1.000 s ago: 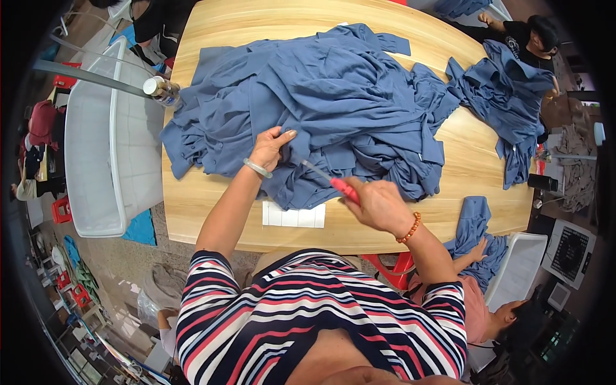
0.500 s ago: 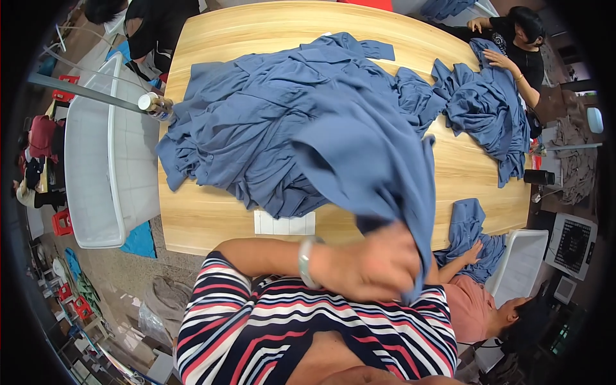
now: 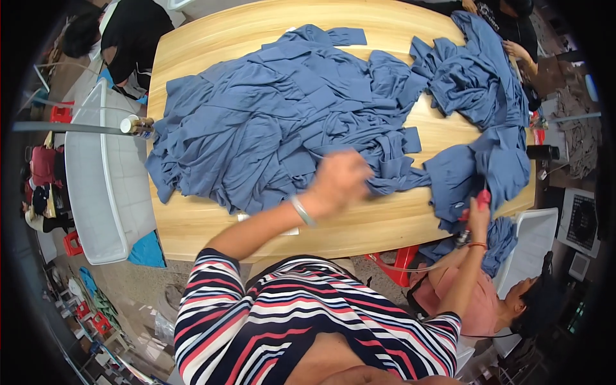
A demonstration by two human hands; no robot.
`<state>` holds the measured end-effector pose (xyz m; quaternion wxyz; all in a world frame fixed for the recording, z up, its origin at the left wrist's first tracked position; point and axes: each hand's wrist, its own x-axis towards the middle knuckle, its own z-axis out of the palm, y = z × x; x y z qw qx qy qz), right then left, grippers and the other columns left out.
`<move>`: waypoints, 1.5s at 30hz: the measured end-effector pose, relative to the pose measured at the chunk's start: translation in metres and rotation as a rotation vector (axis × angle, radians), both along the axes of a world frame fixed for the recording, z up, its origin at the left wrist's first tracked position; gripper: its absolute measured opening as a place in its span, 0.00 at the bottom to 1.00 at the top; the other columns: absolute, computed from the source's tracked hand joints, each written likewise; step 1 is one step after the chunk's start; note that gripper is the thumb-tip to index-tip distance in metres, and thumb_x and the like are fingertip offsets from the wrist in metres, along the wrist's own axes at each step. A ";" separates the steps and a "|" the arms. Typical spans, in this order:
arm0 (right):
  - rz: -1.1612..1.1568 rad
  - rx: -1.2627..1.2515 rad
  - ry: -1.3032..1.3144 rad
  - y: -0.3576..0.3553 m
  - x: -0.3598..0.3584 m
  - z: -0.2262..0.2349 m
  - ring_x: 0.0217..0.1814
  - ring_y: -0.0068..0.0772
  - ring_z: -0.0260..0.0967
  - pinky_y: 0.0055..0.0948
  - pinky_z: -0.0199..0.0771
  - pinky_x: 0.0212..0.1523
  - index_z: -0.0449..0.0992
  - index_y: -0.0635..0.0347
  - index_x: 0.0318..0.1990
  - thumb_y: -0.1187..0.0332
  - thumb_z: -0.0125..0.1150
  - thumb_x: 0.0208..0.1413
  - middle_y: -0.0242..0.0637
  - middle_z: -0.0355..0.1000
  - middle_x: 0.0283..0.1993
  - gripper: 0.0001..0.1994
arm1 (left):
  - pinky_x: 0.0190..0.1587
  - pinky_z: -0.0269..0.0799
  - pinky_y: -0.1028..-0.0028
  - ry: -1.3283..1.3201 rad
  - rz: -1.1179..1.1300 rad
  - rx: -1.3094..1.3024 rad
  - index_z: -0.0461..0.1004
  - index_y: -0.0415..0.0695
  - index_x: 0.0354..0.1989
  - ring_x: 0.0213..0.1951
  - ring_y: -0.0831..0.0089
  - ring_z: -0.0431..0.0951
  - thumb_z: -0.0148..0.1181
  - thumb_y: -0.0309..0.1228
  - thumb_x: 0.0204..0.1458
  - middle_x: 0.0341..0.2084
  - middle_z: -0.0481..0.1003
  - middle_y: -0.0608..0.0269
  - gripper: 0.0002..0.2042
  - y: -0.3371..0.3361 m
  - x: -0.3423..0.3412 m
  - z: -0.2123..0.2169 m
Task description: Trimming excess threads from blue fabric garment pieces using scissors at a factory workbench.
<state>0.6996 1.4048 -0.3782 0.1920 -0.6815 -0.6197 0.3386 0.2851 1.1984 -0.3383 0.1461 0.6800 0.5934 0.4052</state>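
Observation:
A large heap of blue garments (image 3: 256,122) covers the left and middle of the wooden table (image 3: 212,228). My left hand (image 3: 340,183) is over the heap's near edge, blurred by motion; its fingers are smeared, and I make out nothing in it. My right hand (image 3: 477,218) grips red-handled scissors (image 3: 482,197) at the table's right side. Their dark blades lie against a blue garment (image 3: 452,179) spread at the near right corner. Whether the blades touch the cloth or are just above it cannot be seen.
White bins stand left (image 3: 96,192) and right (image 3: 538,234). A jar (image 3: 136,126) sits at the table's left edge. A co-worker in pink (image 3: 455,289) sits at lower right; others work at the far corners, one beside more blue garments (image 3: 471,80). A red stool (image 3: 401,266) is below the table edge.
The blue garment lifted in front of me is no longer in my left hand, which has moved up and left over the heap. My right hand with the scissors has come into view.

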 end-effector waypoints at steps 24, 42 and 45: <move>0.513 -0.086 -0.047 -0.094 -0.143 -0.056 0.39 0.58 0.72 0.44 0.71 0.38 0.75 0.55 0.45 0.58 0.63 0.49 0.52 0.74 0.34 0.18 | 0.58 0.57 0.57 0.338 -0.046 -0.258 0.71 0.44 0.42 0.44 0.59 0.70 0.63 0.24 0.33 0.36 0.71 0.58 0.21 0.021 0.016 -0.073; 0.367 -0.053 0.031 -0.080 -0.128 0.000 0.49 0.29 0.71 0.28 0.69 0.50 0.68 0.69 0.57 0.70 0.60 0.56 0.44 0.73 0.51 0.21 | 0.63 0.46 0.49 0.460 1.007 -0.193 0.56 0.44 0.66 0.65 0.44 0.51 0.62 0.35 0.44 0.63 0.53 0.40 0.37 -0.101 -0.123 -0.036; 0.533 0.030 0.224 -0.087 -0.188 0.028 0.49 0.31 0.73 0.26 0.70 0.50 0.69 0.67 0.56 0.73 0.62 0.54 0.45 0.75 0.49 0.21 | 0.64 0.47 0.53 0.201 1.311 -0.120 0.49 0.41 0.67 0.64 0.43 0.51 0.66 0.37 0.43 0.63 0.51 0.39 0.43 -0.160 -0.190 -0.060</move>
